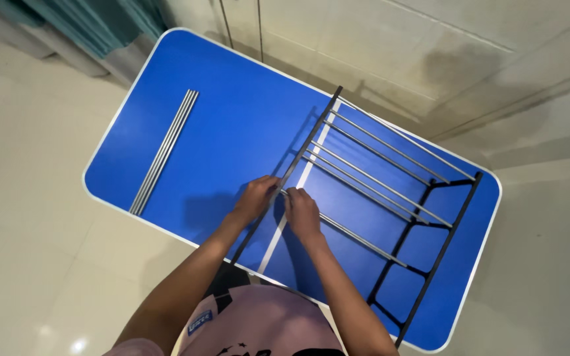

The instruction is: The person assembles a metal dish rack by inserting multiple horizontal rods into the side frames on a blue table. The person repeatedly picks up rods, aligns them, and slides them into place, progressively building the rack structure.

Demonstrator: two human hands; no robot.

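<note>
Hands meet mid-bench: left hand (256, 198) pinches the black side rail (298, 155) of a rack frame, right hand (302, 212) has its fingers closed around the end of a silver rod (364, 240) right at that rail. Spare rods (164, 152) lie bundled well apart, near the blue bench's (232, 112) left edge, open blue surface between.

left hand (256, 198), right hand (301, 212), hands close together, fingers curled
</note>
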